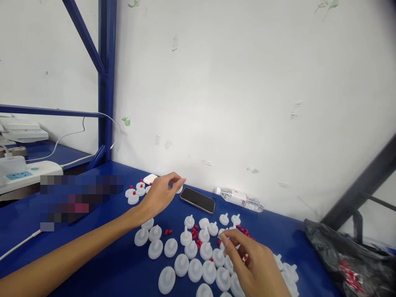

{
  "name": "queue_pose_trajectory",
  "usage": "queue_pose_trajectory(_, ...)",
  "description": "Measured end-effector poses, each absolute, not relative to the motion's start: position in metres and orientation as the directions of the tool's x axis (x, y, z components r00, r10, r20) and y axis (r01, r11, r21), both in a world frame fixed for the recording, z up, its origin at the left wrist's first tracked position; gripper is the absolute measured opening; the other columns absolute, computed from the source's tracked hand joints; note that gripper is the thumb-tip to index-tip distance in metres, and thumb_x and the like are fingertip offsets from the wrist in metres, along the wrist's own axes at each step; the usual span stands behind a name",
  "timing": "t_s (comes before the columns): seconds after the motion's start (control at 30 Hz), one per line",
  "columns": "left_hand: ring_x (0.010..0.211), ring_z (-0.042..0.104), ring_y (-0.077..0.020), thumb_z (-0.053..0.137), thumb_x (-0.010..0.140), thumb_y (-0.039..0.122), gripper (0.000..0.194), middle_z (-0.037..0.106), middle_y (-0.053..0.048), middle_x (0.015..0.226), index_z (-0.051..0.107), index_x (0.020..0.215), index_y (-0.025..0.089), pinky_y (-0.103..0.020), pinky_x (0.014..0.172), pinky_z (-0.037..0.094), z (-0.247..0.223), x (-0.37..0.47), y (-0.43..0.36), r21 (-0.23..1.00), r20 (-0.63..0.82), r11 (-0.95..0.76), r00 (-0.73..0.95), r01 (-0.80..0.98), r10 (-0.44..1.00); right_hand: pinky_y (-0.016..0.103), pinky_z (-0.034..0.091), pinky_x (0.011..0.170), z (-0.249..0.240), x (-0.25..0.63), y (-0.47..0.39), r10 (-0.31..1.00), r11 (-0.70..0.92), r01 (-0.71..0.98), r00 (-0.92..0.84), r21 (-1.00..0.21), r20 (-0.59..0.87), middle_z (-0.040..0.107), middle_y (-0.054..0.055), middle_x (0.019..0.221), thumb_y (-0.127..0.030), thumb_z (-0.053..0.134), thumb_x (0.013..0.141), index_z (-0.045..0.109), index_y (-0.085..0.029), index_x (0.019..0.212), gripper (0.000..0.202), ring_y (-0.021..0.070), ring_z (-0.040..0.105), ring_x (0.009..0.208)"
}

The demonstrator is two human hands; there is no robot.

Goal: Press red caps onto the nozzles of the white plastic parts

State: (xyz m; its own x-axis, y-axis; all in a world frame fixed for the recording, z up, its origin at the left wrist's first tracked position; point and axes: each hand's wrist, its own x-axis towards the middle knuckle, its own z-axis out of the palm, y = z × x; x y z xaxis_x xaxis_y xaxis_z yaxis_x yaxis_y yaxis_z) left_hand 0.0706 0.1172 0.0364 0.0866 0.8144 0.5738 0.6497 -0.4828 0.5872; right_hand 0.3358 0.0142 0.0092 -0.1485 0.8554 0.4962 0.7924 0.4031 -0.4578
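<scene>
My left hand (162, 193) reaches across to the back of the table, thumb and fingers pinched together. A white nozzle cap (178, 189) shows just under those fingertips, partly hidden by them. My right hand (255, 258) is low over the scattered white nozzle caps (195, 270), its thumb and forefinger closed together. Whatever lies between them is too small to make out. Small red tips (194, 233) lie loose among the white caps. At the back left, several white caps fitted with red tips (133, 198) stand together, partly behind my left wrist.
A phone (197, 200) and a clear plastic bottle (239, 199) lie along the wall. A white case (150, 178) sits behind the left hand. On the right is a black plastic bag (337, 255); a power strip (34, 175) is at the far left.
</scene>
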Motion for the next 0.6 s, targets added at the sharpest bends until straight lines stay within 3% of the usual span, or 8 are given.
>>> queue_pose_trajectory(0.13,0.08,0.056,-0.0224,0.042,0.103,0.051,0.046,0.064,-0.002,0.074,0.06,0.073,0.022,-0.035,0.074,0.045,0.025,0.071,0.107,0.517,0.607,-0.542,0.163,0.663,0.778,0.025,0.043,0.049,0.014,0.331,0.012,0.863,0.423,0.782,-0.193,-0.459,0.467,0.069,-0.001,0.067,-0.054,0.039,0.105,0.069,-0.026,0.088,0.044,0.0149,0.061,0.052)
queue_pose_trajectory(0.2,0.085,0.054,-0.0239,0.037,0.105,0.043,0.041,0.06,-0.004,0.079,0.056,0.075,0.022,-0.038,0.076,0.044,0.023,0.071,0.099,0.468,0.641,-0.583,0.198,0.664,0.741,0.026,0.042,0.049,0.014,0.324,0.01,0.867,0.429,0.771,-0.205,-0.47,0.454,0.066,-0.002,0.063,-0.052,0.037,0.106,0.064,-0.026,0.083,0.044,0.0155,0.061,0.051)
queue_pose_trajectory(0.33,0.083,0.056,-0.0206,0.036,0.099,0.026,0.022,0.056,-0.009,0.105,0.056,0.106,0.018,-0.036,0.074,0.049,0.024,0.077,0.078,0.326,0.699,-0.711,0.348,0.623,0.625,0.028,0.038,0.05,0.01,0.308,0.007,0.856,0.441,0.753,-0.19,-0.488,0.481,0.063,-0.003,0.06,-0.05,0.033,0.107,0.056,-0.026,0.075,0.046,0.0165,0.061,0.052)
queue_pose_trajectory(0.4,0.064,0.052,-0.0129,0.034,0.099,0.019,0.03,0.054,-0.01,0.114,0.049,0.126,0.018,-0.029,0.06,0.049,0.021,0.082,0.069,0.222,0.703,-0.759,0.439,0.612,0.559,0.028,0.037,0.051,0.007,0.302,0.006,0.856,0.442,0.748,-0.188,-0.494,0.481,0.062,-0.003,0.061,-0.051,0.033,0.106,0.053,-0.025,0.073,0.047,0.016,0.059,0.052)
queue_pose_trajectory(0.47,0.06,0.055,-0.01,0.032,0.103,0.016,0.038,0.056,-0.011,0.121,0.041,0.139,0.02,-0.025,0.054,0.049,0.016,0.087,0.063,0.104,0.698,-0.79,0.522,0.604,0.491,0.028,0.035,0.05,0.005,0.299,0.005,0.853,0.443,0.744,-0.178,-0.501,0.49,0.061,-0.003,0.061,-0.053,0.034,0.106,0.052,-0.025,0.073,0.047,0.0157,0.059,0.053)
queue_pose_trajectory(0.53,0.081,0.067,-0.0146,0.035,0.106,0.02,0.038,0.06,-0.01,0.124,0.037,0.145,0.02,-0.024,0.065,0.055,0.01,0.091,0.061,-0.005,0.7,-0.822,0.59,0.569,0.404,0.029,0.034,0.05,0.004,0.298,0.004,0.847,0.445,0.741,-0.166,-0.503,0.505,0.061,-0.003,0.061,-0.053,0.036,0.106,0.053,-0.025,0.076,0.044,0.0154,0.059,0.053)
queue_pose_trajectory(0.6,0.101,0.069,-0.0192,0.039,0.108,0.026,0.037,0.066,-0.009,0.12,0.039,0.144,0.018,-0.024,0.074,0.057,0.004,0.093,0.06,-0.088,0.708,-0.851,0.634,0.517,0.311,0.029,0.034,0.051,0.002,0.298,0.004,0.846,0.451,0.737,-0.173,-0.503,0.504,0.06,-0.004,0.06,-0.052,0.038,0.106,0.054,-0.026,0.078,0.042,0.015,0.058,0.051)
